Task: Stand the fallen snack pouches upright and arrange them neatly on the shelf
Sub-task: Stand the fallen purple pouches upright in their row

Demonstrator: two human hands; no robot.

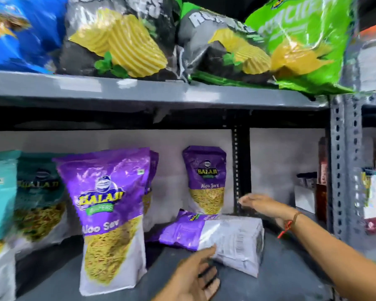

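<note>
Right now one purple pouch (213, 237) lies flat on the shelf (280, 270); the left hand (195, 276) touches its near edge, the right hand (263, 205) hovers behind, fingers apart, apparently ready to lift.

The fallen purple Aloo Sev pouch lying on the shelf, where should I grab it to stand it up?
The fallen Aloo Sev pouch lies back-up, purple top pointing left, white base right. I'd probably grip the purple top edge from the front left, where the left hand already touches its near edge, and pivot it up onto the base. The right hand is open above the base end and could steady it.
</note>
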